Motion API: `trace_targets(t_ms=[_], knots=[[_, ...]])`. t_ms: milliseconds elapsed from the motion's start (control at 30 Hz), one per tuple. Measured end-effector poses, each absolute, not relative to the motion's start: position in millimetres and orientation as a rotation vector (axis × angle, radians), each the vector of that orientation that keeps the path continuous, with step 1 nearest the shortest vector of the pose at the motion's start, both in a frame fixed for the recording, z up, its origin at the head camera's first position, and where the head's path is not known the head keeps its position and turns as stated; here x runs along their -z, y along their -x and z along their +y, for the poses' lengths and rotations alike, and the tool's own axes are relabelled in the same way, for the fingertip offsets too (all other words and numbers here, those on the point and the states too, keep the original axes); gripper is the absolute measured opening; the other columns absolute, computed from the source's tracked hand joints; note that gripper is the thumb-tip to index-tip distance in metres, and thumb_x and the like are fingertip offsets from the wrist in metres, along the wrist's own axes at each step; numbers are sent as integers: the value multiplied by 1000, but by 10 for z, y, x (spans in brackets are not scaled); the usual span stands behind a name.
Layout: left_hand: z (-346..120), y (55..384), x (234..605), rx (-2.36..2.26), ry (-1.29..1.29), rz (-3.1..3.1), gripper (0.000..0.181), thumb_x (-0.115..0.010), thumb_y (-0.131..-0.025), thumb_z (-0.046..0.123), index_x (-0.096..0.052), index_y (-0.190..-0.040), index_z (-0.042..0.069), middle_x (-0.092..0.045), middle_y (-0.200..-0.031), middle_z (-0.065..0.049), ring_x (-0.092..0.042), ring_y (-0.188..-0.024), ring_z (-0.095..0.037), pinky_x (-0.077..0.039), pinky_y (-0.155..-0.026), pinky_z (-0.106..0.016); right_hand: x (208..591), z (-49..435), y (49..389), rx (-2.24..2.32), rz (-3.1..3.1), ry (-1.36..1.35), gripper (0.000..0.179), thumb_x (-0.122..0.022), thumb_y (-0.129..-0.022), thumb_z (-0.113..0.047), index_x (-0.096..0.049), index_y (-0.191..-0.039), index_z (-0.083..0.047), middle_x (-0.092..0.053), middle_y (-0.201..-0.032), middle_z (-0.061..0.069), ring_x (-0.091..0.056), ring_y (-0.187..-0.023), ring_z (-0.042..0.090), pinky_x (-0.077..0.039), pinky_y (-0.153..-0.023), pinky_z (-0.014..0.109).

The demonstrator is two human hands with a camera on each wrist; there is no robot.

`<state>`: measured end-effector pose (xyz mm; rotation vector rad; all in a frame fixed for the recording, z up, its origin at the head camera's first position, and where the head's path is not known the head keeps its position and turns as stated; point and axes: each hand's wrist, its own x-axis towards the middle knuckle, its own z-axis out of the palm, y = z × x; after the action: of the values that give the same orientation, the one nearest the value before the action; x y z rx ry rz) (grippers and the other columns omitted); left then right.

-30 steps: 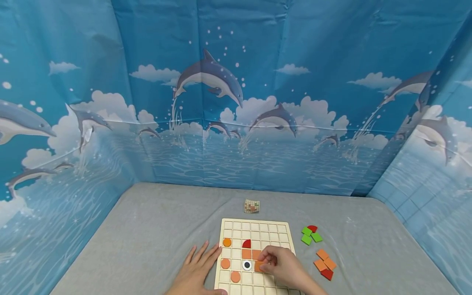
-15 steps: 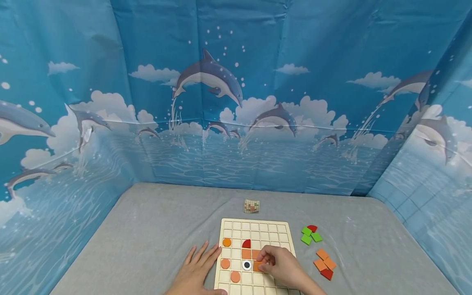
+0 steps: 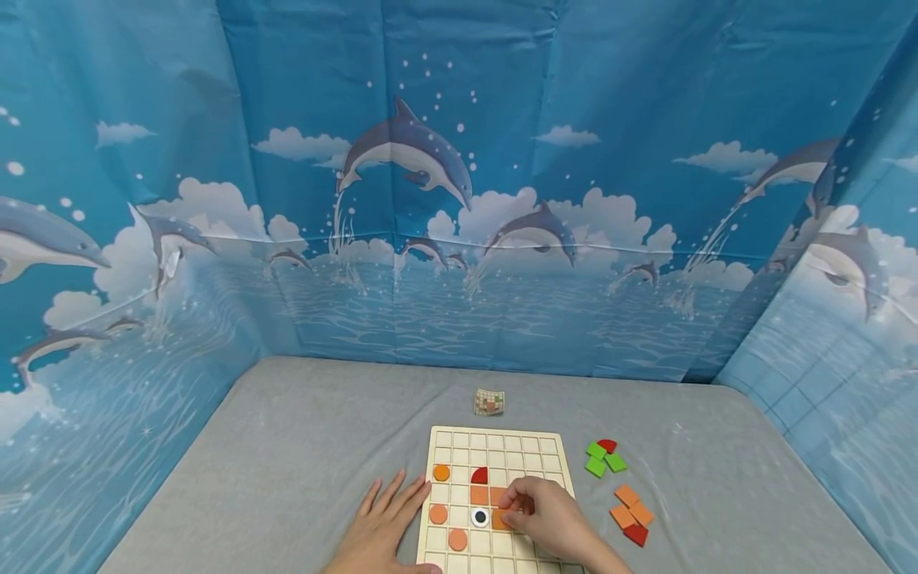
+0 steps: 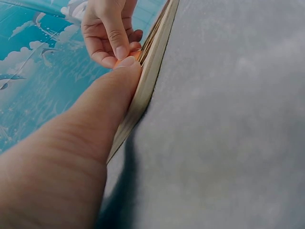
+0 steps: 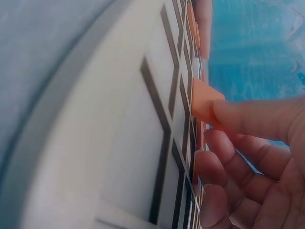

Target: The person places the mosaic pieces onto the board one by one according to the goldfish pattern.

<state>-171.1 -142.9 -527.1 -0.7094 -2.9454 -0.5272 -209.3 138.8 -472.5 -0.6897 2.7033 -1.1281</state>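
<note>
Blue sheeting printed with leaping dolphins on every visible side; grey covering on the desk below. Pale gridded board close to the person, small picture card lying just beyond its far edge.

Right hand over the board, its grip drawn nearly closed: thumb and finger pinch one orange tile. That tile is over the square just right of a black-and-white disc, on the near side of a pair of orange squares. From the right wrist it looks tilted up from the grid, not flat; whether its lower edge touches wood, I can't tell.

Small change against a second ago: the tile has edged left, closer to the disc, while both hands have hardly stirred. My reading: fine alignment, with the tile about over its square but not yet let go.

Left hand holds nothing, fingers spread beside the board, thumb tip on its edge (steadying it, I'd guess).

Loose stock, right of the board: green squares with a red piece, and, nearer the person, more orange squares with another red piece.
</note>
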Motion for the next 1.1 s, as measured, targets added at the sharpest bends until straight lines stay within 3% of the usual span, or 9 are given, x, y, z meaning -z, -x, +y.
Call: trace_targets(t_ms=[1100], knots=[[-1422,1712,5272,491,702,-2941,101,-46,-74,82,-33,-150,16,-33,-150,1,-25,-138,-31,-21,-106,-56,4728,1366,2072,1018,2814,620,13,-78,-79,-18,-67,-74,-24,-51,-68,-17,-44,-59,1,-37,-52,24]])
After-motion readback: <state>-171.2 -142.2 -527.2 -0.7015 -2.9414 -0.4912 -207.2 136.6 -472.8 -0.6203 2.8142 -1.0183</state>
